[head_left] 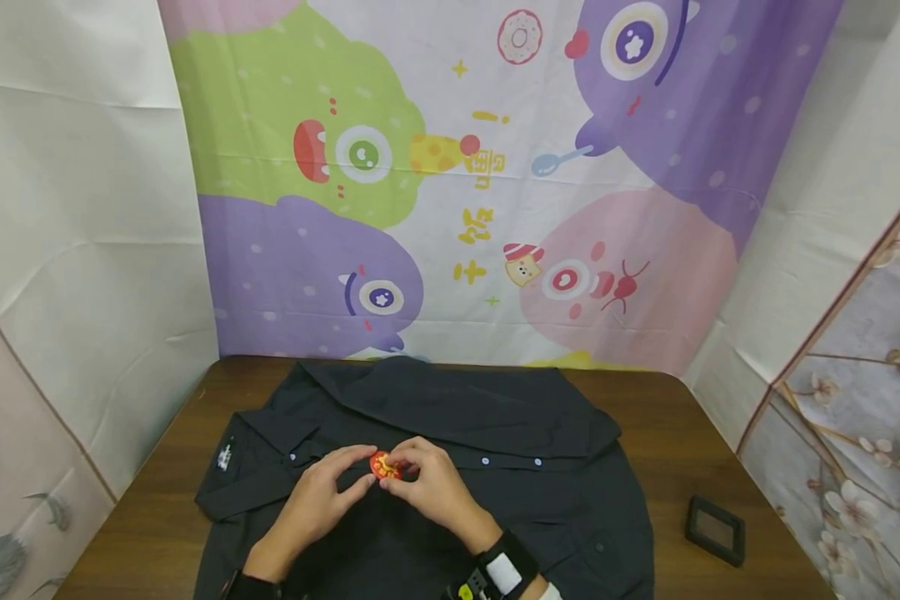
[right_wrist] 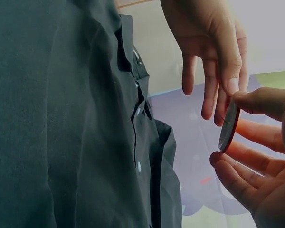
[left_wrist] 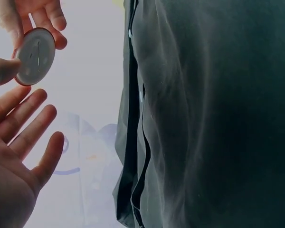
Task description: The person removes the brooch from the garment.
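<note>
A round badge [head_left: 385, 466], red with a yellow pattern in front, is held above a dark shirt [head_left: 540, 500]. In the left wrist view, the white back of the badge [left_wrist: 36, 57] shows a thin metal pin. My left hand [head_left: 321, 500] pinches the badge's left edge between thumb and index finger, its other fingers spread. From the other side my right hand [head_left: 437, 487] grips it between thumb and fingers. Edge-on in the right wrist view, the badge [right_wrist: 229, 126] stands apart from the shirt front.
The shirt lies across a brown wooden table [head_left: 682, 433], with small pale buttons [head_left: 485, 461] along its placket. A small black rectangular frame [head_left: 715, 530] is on the table at the right. Behind hangs a cartoon-printed cloth [head_left: 450, 317].
</note>
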Tool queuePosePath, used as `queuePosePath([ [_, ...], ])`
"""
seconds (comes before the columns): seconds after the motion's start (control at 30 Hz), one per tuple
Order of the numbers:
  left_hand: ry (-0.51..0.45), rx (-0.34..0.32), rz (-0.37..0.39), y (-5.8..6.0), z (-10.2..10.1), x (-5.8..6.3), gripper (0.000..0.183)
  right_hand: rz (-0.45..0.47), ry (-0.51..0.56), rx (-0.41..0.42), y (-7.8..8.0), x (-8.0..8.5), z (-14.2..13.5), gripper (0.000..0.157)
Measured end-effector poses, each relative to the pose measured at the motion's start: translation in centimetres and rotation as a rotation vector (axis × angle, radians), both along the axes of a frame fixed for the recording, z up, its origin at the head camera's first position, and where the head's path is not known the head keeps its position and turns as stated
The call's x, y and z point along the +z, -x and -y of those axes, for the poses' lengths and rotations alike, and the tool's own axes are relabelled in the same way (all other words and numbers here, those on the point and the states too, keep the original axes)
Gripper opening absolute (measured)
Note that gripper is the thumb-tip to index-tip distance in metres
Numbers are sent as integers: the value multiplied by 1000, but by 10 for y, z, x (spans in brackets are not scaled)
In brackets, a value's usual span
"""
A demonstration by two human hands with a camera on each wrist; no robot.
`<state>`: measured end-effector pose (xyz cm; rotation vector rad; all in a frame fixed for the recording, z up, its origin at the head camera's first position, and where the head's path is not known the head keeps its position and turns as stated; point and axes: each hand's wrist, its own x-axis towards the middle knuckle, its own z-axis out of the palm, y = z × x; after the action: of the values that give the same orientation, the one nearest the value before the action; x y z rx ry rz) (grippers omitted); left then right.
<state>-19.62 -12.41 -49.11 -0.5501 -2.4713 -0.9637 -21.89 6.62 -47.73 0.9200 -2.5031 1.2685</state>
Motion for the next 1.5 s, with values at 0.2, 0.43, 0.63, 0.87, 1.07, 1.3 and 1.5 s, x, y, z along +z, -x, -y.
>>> queuePosePath([
  [0.2,-11,-6,-10,0,0,-1,34,6,3,4,0,0,-1,21],
  [0.43,-33,-18,-37,1,1,0,33,9,36,14,-2,1,-1,19],
  [0.63,-45,-28,-34,1,2,2,32,13,65,24,-3,0,0,16],
  [0.87,-61,-22,-42,1,2,2,29,42,89,26,-4,2,1,16],
  [1.07,-76,-22,-48,1,1,2,29,43,106,37,-16,21,2,15],
  [1.3,-86,-19,-48,0,0,3,28,27,111,51,-24,36,1,15],
  [1.5,-102,-21,-28,-1,1,3,29,41,122,64,-23,36,1,15],
])
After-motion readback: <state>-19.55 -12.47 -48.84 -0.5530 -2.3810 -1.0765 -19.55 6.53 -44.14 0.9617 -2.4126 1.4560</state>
